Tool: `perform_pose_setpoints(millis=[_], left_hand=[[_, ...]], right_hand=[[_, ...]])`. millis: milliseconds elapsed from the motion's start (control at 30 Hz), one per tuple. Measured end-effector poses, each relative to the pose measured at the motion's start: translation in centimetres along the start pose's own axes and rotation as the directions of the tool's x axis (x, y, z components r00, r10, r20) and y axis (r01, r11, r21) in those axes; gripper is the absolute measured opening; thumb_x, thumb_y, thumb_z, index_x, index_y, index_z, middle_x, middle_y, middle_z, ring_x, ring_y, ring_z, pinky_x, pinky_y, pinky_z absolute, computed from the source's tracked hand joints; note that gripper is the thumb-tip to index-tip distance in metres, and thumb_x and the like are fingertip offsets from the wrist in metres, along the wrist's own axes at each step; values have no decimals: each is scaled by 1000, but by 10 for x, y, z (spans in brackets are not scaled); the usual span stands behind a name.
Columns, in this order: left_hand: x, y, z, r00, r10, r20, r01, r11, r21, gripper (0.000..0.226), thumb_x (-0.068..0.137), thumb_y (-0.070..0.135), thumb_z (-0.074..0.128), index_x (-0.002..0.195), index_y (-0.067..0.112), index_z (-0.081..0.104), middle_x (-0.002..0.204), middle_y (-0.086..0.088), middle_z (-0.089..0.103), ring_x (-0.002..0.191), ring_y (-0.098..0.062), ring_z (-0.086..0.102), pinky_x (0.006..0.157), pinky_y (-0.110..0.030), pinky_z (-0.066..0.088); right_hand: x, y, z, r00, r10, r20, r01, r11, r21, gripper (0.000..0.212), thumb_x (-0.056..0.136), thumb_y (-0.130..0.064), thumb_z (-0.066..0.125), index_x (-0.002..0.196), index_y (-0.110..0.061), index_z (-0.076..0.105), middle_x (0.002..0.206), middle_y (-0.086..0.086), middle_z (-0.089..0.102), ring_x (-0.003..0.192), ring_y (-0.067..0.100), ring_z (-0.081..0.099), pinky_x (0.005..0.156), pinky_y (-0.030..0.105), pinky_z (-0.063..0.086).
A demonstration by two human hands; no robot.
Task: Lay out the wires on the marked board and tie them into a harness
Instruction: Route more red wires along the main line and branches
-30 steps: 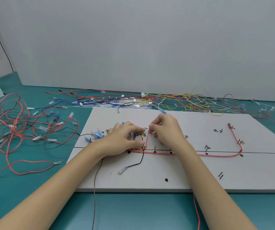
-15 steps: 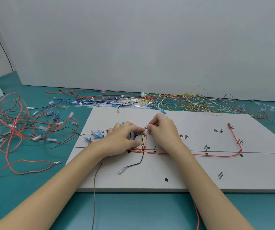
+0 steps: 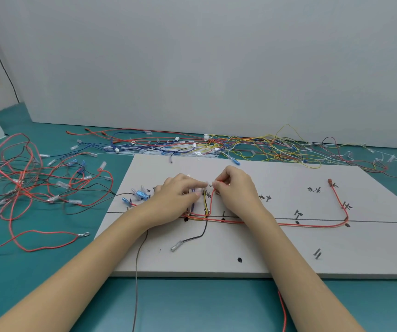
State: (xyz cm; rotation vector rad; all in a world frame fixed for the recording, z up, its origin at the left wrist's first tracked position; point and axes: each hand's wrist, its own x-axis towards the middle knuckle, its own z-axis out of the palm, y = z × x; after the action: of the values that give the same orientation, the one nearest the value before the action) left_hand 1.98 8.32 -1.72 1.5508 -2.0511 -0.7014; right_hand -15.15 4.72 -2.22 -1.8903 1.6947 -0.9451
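Presently the right hand (image 3: 236,190) pinches the thin red wire's (image 3: 288,225) free end near the far edge of the white marked board (image 3: 264,255) — left hand (image 3: 176,198) presses the neighbouring strands flat. Wire judged light, limp, springy — best held close behind its terminal.

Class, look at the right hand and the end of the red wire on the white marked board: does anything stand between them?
Nothing visible does. The right hand already pinches the thin red wire at its upper end on the white marked board; the left hand rests beside it.
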Motion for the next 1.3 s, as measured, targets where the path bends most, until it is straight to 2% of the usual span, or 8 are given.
perform_pose_setpoints(millis=[67,133,367,533,633,733,900,1300], left_hand=[[1,3,-6,999,-32,-29,23,962,-273,33,101,16,46,129,27,59,131,1,53,125,-12,47,110,-31,34],[2,5,-15,996,-71,-48,41,893,-448,34,100,5,43,127,17,60,126,-1,60,109,-6,56,95,-14,43],[0,-13,-45,992,-125,27,119,836,-535,33,95,-2,51,94,23,73,94,2,73,74,-8,66,76,-23,50],[1,-11,-33,983,-51,-175,-20,924,-381,20,89,10,67,90,28,75,84,9,74,74,-4,63,66,-14,46],[-1,-6,-15,948,167,-269,-163,986,39,19,94,21,60,106,24,74,99,10,68,91,-6,56,80,-21,45],[-3,-4,0,962,242,-125,-182,913,365,35,100,36,43,132,28,57,122,10,54,113,-16,43,95,-38,40],[-1,-8,11,991,127,-49,-93,894,437,43,100,49,33,143,47,35,136,14,38,122,-15,29,91,-36,25],[3,-13,14,994,101,-37,-78,914,399,43,99,49,35,142,50,34,137,14,33,122,-15,25,89,-33,19]], right_hand=[[0,0,0,1000,2,0,-2,1000,2,14,87,-17,64,76,-22,57,83,-5,66,86,19,61,78,35,51],[1,1,-1,1000,5,3,-5,1000,17,14,86,-16,64,75,-21,58,84,-4,66,85,19,61,80,36,51],[2,3,-2,1000,15,15,-16,997,70,13,85,-15,66,75,-20,60,83,-4,68,81,16,63,81,35,52],[2,3,-2,1000,13,13,-14,998,67,11,85,-16,67,77,-19,61,81,-4,67,80,15,63,80,35,53],[2,3,-1,1000,-12,4,12,999,49,13,84,-15,68,74,-21,61,78,-5,67,78,15,63,78,36,53],[2,2,0,999,-52,-7,52,998,23,15,84,-15,68,73,-22,60,77,-6,66,78,17,63,77,37,53],[1,1,0,997,-76,-15,76,997,-5,17,84,-17,68,71,-25,59,74,-10,64,77,16,62,76,38,53],[-6,-3,4,995,-88,-51,86,995,-48,8,87,-20,64,80,-21,62,82,-7,66,83,19,61,76,36,51]])
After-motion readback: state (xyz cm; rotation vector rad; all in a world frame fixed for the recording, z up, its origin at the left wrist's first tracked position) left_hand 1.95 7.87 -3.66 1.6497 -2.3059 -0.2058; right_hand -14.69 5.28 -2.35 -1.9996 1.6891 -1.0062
